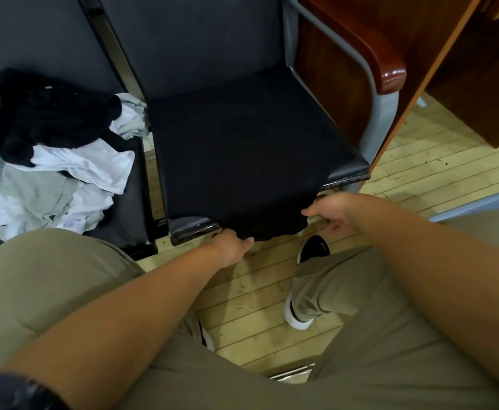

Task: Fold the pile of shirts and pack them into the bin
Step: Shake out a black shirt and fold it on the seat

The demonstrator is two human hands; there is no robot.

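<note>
A black shirt (242,161) lies spread flat over the seat of the dark chair (192,48) in front of me, its near hem hanging over the seat's front edge. My left hand (233,247) pinches the hem at its near left corner. My right hand (335,213) pinches the hem at its near right corner. A loose pile of shirts (50,161), black, white and pale grey, sits on the neighbouring chair seat to the left. No bin shows in the head view.
A wooden armrest (390,75) on a grey metal frame runs along the chair's right side, with a wooden desk panel (437,45) beyond it. My knees in khaki trousers and my shoes (298,315) stand on the pale plank floor (437,161) below the seat.
</note>
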